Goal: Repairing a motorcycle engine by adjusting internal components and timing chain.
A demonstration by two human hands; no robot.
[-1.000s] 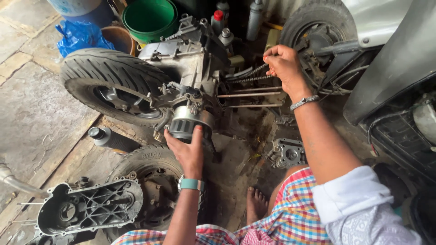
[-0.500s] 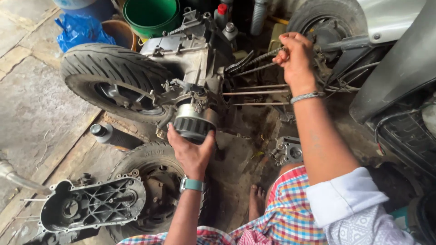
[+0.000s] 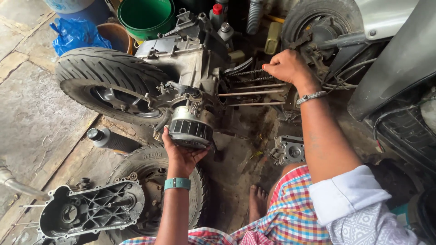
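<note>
A scooter engine block (image 3: 181,54) with its rear tyre (image 3: 109,81) lies on the workshop floor. My left hand (image 3: 181,152), with a teal wristband, grips the round finned fan part (image 3: 190,129) at the engine's near side. My right hand (image 3: 286,68), wearing a metal bracelet, is closed on the timing chain (image 3: 247,75) above the long bare cylinder studs (image 3: 250,93). My checked cloth and bare foot (image 3: 259,199) show below.
A second tyre (image 3: 150,172) lies under my left arm, with a dark crankcase cover (image 3: 86,211) at the lower left. A green bucket (image 3: 145,16), blue bag (image 3: 75,34) and black bottle (image 3: 111,140) stand around. A grey metal part (image 3: 290,152) lies by my knee; a scooter body (image 3: 395,59) fills the right.
My right hand has shifted left and down along the chain toward the studs. My left hand keeps its hold on the fan part. The view has tilted slightly.
</note>
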